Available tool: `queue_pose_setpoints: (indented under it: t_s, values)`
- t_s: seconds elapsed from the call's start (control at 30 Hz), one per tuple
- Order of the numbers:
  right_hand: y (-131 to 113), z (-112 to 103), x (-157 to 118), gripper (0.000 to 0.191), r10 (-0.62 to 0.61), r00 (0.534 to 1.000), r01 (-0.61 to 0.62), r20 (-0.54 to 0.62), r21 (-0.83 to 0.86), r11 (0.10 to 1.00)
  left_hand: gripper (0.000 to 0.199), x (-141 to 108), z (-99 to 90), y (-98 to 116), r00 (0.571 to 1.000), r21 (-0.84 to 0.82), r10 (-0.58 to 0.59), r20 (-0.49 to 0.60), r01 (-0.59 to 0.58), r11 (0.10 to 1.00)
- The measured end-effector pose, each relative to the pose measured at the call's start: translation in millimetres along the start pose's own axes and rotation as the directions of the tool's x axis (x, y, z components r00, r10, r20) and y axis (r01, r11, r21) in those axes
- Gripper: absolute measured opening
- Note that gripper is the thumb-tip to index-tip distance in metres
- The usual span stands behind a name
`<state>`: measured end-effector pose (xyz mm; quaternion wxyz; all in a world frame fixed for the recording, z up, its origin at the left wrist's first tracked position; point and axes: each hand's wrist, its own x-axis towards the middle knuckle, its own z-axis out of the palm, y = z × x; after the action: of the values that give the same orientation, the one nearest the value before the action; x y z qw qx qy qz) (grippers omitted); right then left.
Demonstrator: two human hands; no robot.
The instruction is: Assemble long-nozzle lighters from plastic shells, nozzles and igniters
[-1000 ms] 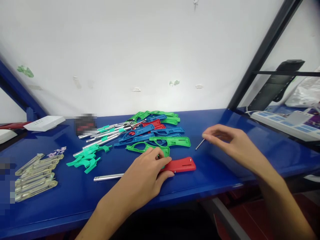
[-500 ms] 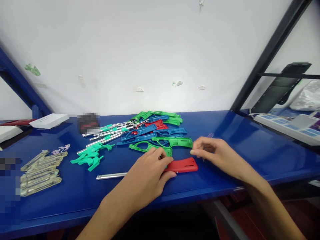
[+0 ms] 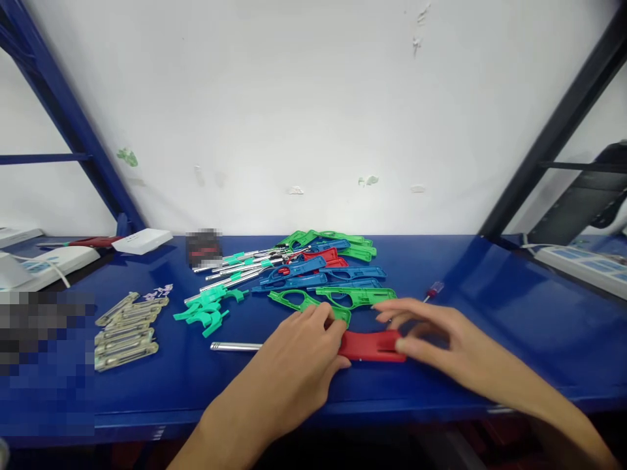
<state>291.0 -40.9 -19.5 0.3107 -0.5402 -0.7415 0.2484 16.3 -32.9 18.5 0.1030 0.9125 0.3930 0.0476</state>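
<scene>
A long-reach lighter with a red handle [image 3: 367, 346] and a silver tube [image 3: 235, 346] lies level at the front of the blue table. My left hand [image 3: 304, 352] is closed over its middle, hiding the trigger area. At the handle's right end is my right hand [image 3: 435, 333], fingers curved and apart from the thumb. The thumb tip overlaps the red end; whether it presses there I cannot tell. Just behind both hands lie green lighter shell halves [image 3: 360, 297].
Blue shell halves [image 3: 294, 282], metal tubes [image 3: 235, 274] and teal triggers [image 3: 208, 307] are heaped in the middle. Clear fuel tanks [image 3: 130, 333] lie at left. A screwdriver [image 3: 434, 290] rests behind my right hand. Power strips [image 3: 582, 264] stand at right.
My right hand has opened and its thumb has come over the lighter's handle end. The left hand keeps its hold. The view has swung left, and the screwdriver shows more fully.
</scene>
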Motion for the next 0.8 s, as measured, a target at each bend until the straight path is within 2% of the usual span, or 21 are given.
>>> queue_pose_setpoints:
  t_s: [0.07, 0.13, 0.2, 0.33, 0.47, 0.7, 0.8]
  values:
    - [-8, 7, -3, 0.050, -0.038, 0.998, 0.038, 0.044, -0.003, 0.999, 0.018, -2, -2.0, 0, 1.000, -0.012, 0.006, -0.009, -0.006, 1.000]
    - [-12, 14, -2, 0.046, -0.076, 0.996, 0.076, 0.035, -0.004, 0.997, 0.019, -4, -4.3, -1, 0.999, -0.024, 0.015, -0.034, -0.016, 1.000]
    - [-14, 19, 1, 0.039, -0.096, 0.995, 0.097, -0.019, 0.007, 0.995, 0.021, -7, -6.4, -3, 0.996, -0.025, 0.023, -0.082, -0.025, 0.999]
    - [-15, 25, 3, 0.037, -0.109, 0.983, 0.113, -0.148, 0.021, 0.993, 0.025, -9, -7.8, -9, 0.981, -0.023, 0.038, -0.189, -0.043, 0.999]
    - [-17, 27, 0, 0.037, -0.123, 0.967, 0.128, -0.223, 0.008, 0.992, 0.025, -8, -7.4, -13, 0.970, 0.005, 0.085, -0.230, -0.086, 0.996]
    - [-16, 27, -2, 0.031, -0.182, 0.973, 0.184, -0.140, 0.000, 0.983, 0.020, -5, -11.3, -8, 0.972, 0.144, 0.166, -0.167, -0.142, 0.979]
    - [-15, 25, -2, 0.033, -0.185, 0.971, 0.187, -0.154, 0.003, 0.982, 0.025, -5, -11.0, -7, 0.968, 0.153, 0.164, -0.191, -0.136, 0.979]
